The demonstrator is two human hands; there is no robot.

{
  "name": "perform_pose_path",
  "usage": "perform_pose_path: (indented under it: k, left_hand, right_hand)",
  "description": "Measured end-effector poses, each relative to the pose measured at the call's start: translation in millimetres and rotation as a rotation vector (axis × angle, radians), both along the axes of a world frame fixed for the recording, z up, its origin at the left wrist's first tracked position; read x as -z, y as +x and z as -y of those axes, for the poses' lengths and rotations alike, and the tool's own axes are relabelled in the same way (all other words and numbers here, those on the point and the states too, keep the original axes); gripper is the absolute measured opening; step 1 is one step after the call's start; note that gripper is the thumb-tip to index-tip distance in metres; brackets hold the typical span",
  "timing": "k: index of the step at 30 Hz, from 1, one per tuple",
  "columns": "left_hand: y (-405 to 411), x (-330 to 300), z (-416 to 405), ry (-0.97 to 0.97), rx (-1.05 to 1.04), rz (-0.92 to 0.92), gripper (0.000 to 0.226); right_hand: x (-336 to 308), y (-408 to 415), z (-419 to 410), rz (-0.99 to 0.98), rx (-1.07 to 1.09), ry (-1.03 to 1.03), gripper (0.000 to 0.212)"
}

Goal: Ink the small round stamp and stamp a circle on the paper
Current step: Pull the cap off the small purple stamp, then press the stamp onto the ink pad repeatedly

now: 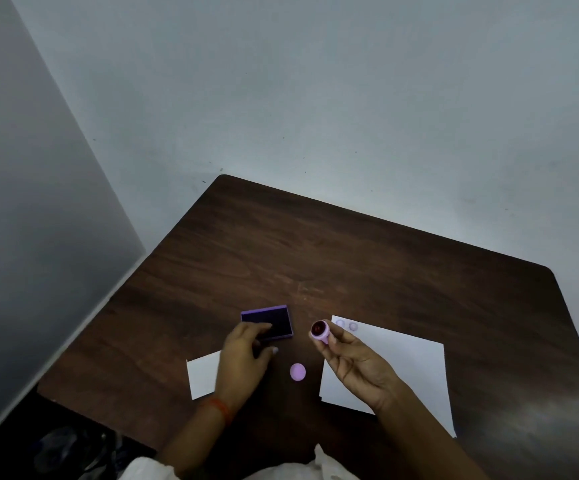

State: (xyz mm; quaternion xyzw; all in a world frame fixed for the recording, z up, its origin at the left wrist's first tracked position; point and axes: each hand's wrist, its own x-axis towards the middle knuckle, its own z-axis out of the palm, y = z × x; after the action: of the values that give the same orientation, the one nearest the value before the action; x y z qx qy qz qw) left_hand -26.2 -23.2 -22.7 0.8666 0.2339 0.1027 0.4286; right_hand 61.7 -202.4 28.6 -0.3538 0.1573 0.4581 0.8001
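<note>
My right hand [357, 365] holds the small round pink stamp [320, 330] by its body, its dark red face tilted up and away from me. It hovers between the ink pad and the paper. The purple ink pad [268, 321] lies open on the table, dark pad showing. My left hand [243, 358] rests on the pad's near edge, fingers gripping it. The white paper [395, 362] lies to the right and carries two faint purple circles [347, 325] near its far left corner.
A round pink cap [297, 372] lies on the dark wooden table [316, 244] between my hands. A smaller white sheet [203, 375] lies at the left, partly under my left wrist. Grey walls close in behind and to the left.
</note>
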Motion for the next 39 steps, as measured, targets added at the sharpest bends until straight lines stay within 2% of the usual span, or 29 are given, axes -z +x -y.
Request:
perform_pose_path:
  k: [3,9,12,15,19,23,26,29,34,39]
  left_hand:
    - [-0.3,2.2,-22.3,0.093,-0.068,-0.034,0.051]
    - [6.0,12.0,-46.9,0.106,0.033,-0.208,0.078]
    - [10.9,14.0,-49.9,0.095,0.079,-0.24,0.082]
    - [13.7,15.4,-50.6,0.095,0.102,-0.238,0.081]
    - [14.4,17.1,-50.5,0.069,0.088,-0.207,0.078]
    - [14.9,18.1,-50.8,0.056,0.076,-0.19,0.079]
    - [14.4,19.3,-52.4,0.031,0.076,-0.171,0.079]
    - [13.4,21.1,-53.2,0.008,0.083,-0.164,0.079]
    - [13.4,23.2,-53.4,0.002,0.072,-0.146,0.077]
    - [14.0,25.0,-54.0,0.01,0.075,-0.143,0.075]
  right_hand:
    - [1.1,2.8,-3.6,-0.006,-0.015,0.023,0.026]
    - [8.4,8.3,-16.6,-0.018,-0.047,0.069,0.021]
    - [11.6,10.2,-25.5,0.083,-0.081,-0.002,0.021]
    - [13.2,13.2,-38.3,0.239,-0.13,-0.172,0.025]
    - [16.4,15.9,-64.0,0.533,-0.222,-0.5,0.024]
    - [23.2,13.4,-94.5,1.143,-0.347,-0.836,0.016]
    - [30.3,11.4,-108.7,1.488,-0.494,-0.871,0.015]
    - [38.7,9.5,-116.2,1.798,-0.825,-0.937,0.027]
    - [39.0,8.0,-118.6,1.971,-0.991,-1.001,0.035]
    - [41.3,6.4,-123.0,1.91,-0.928,-1.048,0.033]
